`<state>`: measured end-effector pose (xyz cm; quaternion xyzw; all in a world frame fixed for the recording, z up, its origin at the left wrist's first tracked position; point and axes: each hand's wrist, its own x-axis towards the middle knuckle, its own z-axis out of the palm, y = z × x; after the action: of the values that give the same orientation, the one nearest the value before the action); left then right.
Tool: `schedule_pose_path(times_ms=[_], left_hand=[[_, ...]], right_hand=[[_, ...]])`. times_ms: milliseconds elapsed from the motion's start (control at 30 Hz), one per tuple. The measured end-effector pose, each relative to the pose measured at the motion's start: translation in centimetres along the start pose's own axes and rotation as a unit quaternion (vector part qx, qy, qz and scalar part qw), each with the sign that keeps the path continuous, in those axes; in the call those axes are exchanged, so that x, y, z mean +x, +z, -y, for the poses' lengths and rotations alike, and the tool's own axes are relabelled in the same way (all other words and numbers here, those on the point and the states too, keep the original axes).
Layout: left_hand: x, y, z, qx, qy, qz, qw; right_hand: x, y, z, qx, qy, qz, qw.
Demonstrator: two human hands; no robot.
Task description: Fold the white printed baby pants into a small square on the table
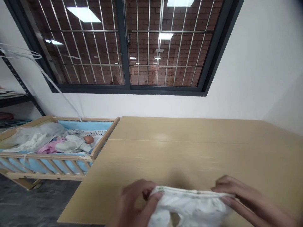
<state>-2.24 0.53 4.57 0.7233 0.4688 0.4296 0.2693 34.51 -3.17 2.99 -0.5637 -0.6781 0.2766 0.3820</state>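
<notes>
A small white garment (189, 206) with a faint green print lies at the near edge of a light wooden table (189, 148). My left hand (134, 201) pinches its left upper edge, fingers closed on the fabric. At the garment's right upper edge, my right hand (239, 192) grips the cloth in the same way. The garment's lower part runs out of the picture.
A wooden crib (59, 160) with blue lining stands left of the table; a doll (78, 143) in pale clothes lies in it beside a netting bundle (35, 135). A barred window (125, 47) fills the wall behind. A dark metal shelf (14, 94) is at far left.
</notes>
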Motion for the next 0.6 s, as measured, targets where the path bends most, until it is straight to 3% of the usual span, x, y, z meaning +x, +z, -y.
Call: schedule_pose_path(times_ms=[67,133,267,400,600], left_hand=[[1.2,-1.2,1.1,0.03,-0.009,-0.017,0.999],[2.6,-1.7,3.2,0.055,-0.047,0.008,0.997],[5.2,-1.3,9.2,0.09,-0.101,0.088,0.987],[6.8,0.2,14.8,0.123,-0.121,0.093,0.981],[10.7,2.0,19.1,0.134,-0.157,0.091,0.974]], right_hand=[[2.8,2.0,0.6,-0.004,-0.016,0.105,0.994],[5.5,4.3,0.6,-0.005,-0.014,0.152,0.988],[9.5,8.8,-1.6,-0.02,0.002,0.158,0.987],[11.6,11.8,-4.5,-0.036,-0.017,0.159,0.986],[16.8,14.7,-9.8,-0.054,-0.101,0.107,0.988]])
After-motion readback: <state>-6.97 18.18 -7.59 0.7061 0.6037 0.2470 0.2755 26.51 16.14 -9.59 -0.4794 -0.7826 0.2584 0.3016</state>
